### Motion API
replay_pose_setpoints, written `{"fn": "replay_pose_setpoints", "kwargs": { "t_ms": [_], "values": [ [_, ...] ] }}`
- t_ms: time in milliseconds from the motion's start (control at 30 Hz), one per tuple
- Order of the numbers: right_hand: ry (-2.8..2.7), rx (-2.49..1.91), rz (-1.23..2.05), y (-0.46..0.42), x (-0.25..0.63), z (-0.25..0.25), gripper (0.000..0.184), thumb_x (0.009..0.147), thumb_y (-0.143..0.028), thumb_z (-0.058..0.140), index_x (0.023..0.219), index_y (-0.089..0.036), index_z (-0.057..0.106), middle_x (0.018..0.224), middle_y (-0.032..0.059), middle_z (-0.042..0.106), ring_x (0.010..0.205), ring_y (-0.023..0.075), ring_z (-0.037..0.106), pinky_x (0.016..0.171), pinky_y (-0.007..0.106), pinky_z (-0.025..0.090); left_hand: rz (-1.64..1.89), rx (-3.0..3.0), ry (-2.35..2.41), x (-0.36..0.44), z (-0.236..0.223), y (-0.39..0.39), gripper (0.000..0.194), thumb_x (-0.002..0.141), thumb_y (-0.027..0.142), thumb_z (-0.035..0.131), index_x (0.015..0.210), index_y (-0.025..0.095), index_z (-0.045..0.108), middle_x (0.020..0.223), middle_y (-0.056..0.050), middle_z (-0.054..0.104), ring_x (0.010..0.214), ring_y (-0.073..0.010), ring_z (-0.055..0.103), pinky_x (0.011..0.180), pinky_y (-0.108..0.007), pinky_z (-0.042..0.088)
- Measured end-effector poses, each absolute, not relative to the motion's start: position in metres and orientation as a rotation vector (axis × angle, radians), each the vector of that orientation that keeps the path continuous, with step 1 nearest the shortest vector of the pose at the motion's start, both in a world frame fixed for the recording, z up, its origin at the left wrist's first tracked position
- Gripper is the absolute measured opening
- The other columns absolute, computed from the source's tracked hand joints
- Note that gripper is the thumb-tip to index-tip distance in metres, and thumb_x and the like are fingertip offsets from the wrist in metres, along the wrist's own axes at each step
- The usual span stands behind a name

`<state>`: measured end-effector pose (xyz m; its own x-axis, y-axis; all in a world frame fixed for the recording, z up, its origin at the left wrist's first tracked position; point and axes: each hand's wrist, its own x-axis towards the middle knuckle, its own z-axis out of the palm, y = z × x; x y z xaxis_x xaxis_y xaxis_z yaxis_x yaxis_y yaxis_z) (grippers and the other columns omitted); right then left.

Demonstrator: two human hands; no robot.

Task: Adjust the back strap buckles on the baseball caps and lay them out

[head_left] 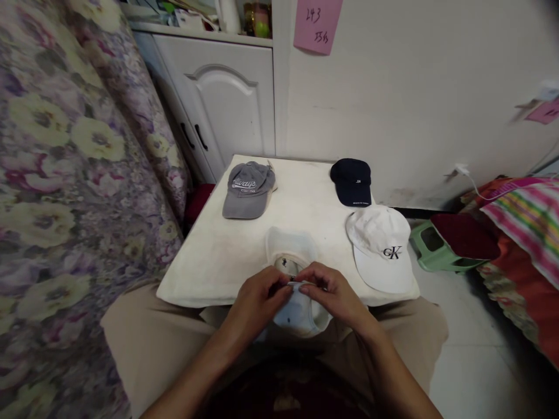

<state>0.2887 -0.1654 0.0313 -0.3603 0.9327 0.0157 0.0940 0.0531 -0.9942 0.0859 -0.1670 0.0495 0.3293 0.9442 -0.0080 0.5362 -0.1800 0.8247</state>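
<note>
A pale cream cap (292, 250) lies upside down at the near edge of the small white table (209, 256), its back hanging over my lap. My left hand (258, 298) and my right hand (328, 292) meet at its back opening, fingers pinched on the cap's rear strap. A grey cap (248, 190) with lettering sits at the far left of the table. A navy cap (351, 181) rests at the far right. In front of it lies a white cap (381, 247) with a dark logo.
A flowered cloth (65, 174) covers the furniture on the left. White cupboard doors (227, 105) and a wall with a pink note (316, 23) stand behind the table. A green stool (432, 245) and striped bedding (524, 215) are on the right.
</note>
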Motion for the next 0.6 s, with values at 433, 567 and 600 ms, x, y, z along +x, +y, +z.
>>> {"fn": "replay_pose_setpoints", "kwargs": {
  "t_ms": [433, 567, 600],
  "values": [
    [-1.665, -1.134, 1.341, -0.166, 0.29, 0.034, 0.012, 0.091, -0.03, 0.06, 0.086, -0.019, 0.061, 0.074, -0.001, 0.055, 0.069, 0.0143, 0.048, 0.063, 0.026, 0.037, 0.543, 1.938, 1.249, 0.081, 0.055, -0.155, 0.021, 0.095, 0.032, 0.048, 0.105, 0.021, 0.062, 0.095, -0.005, 0.067, 0.088, -0.022, 0.062, 0.077, -0.032, 0.045],
    [-1.698, -1.166, 1.253, -0.168, 0.289, 0.035, 0.012, 0.091, -0.028, 0.059, 0.083, -0.019, 0.059, 0.075, -0.0008, 0.056, 0.07, 0.0146, 0.05, 0.064, 0.026, 0.038, 0.49, 1.87, 1.204, 0.082, 0.053, -0.146, 0.021, 0.091, 0.034, 0.05, 0.082, 0.019, 0.06, 0.074, -0.001, 0.062, 0.071, -0.0185, 0.056, 0.061, -0.027, 0.041],
    [-1.697, -1.181, 1.219, -0.169, 0.289, 0.035, 0.012, 0.091, -0.028, 0.059, 0.083, -0.019, 0.059, 0.075, -0.0005, 0.056, 0.071, 0.0148, 0.051, 0.064, 0.026, 0.039, 0.495, 1.833, 1.182, 0.083, 0.053, -0.144, 0.022, 0.09, 0.036, 0.051, 0.08, 0.019, 0.06, 0.072, 0.0, 0.06, 0.069, -0.0179, 0.055, 0.059, -0.026, 0.04]
  ]
}}
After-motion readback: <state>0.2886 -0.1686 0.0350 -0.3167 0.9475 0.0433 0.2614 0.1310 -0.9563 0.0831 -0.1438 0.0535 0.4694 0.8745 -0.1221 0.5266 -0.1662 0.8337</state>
